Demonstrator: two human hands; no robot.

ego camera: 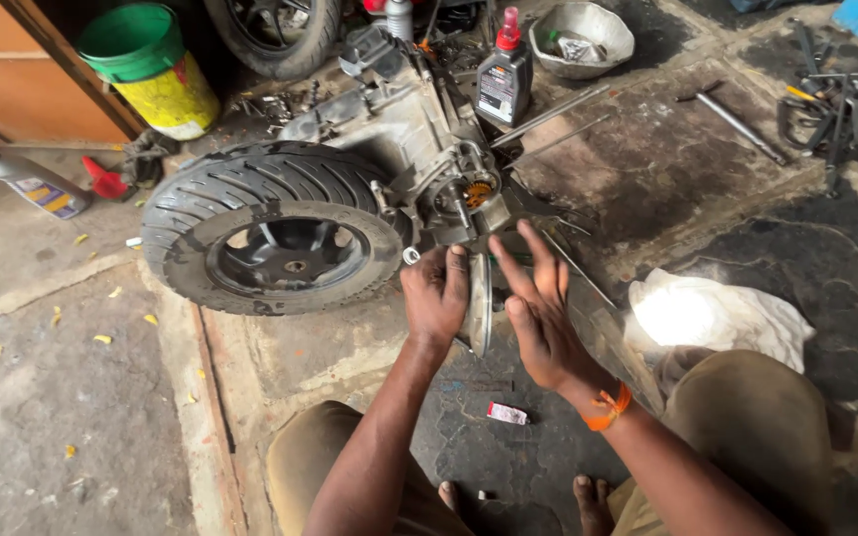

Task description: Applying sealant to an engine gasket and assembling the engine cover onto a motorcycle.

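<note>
Guy's squatting on the workshop floor with a scooter engine (389, 119) lying in front of him, rear wheel (270, 228) still bolted on. His left hand (436, 298) is curled around the rim of a round metal disc (480, 303), held on edge just below the open end of the engine. His right hand (540, 313) is open, fingers spread, flat against the disc's other side.

Looks to me like he's at the stage of fitting or checking that disc against the shaft with the orange part (478, 192). Lining it up square would be the fiddly bit.

Count: one wheel here plus one tyre (275, 30) behind, one oil bottle (504, 74), one green bucket (146, 65), one metal bowl (582, 35), one white rag (712, 318), two loose rods (548, 119).
</note>
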